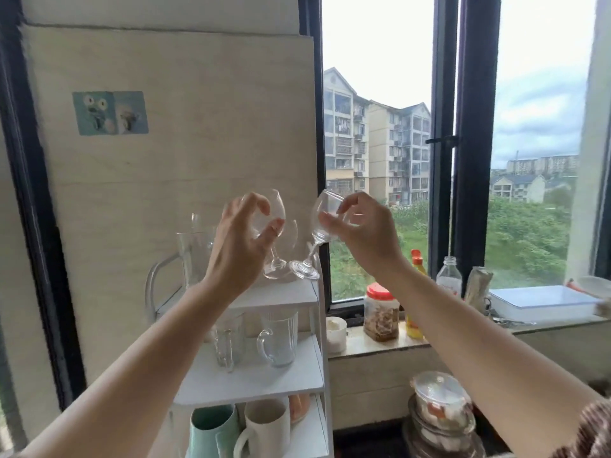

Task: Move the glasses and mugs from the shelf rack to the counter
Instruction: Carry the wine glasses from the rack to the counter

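- Reaching up and forward with the left hand [238, 246], fingers and thumb curling round the bowl of the first wine glass [278, 211], stem hanging below the grip.
- Pinching the bowl of the second wine glass [325, 206] in the right hand [363, 233], stem slanting down and left from the grip.
- Holding both feet close over the shelf rack [291, 292] top; glass mug [279, 338] standing one shelf below the grips.

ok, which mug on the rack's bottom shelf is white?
The right one of the front pair: the white mug, its handle showing at front left. The mint-green mug stands at its left.
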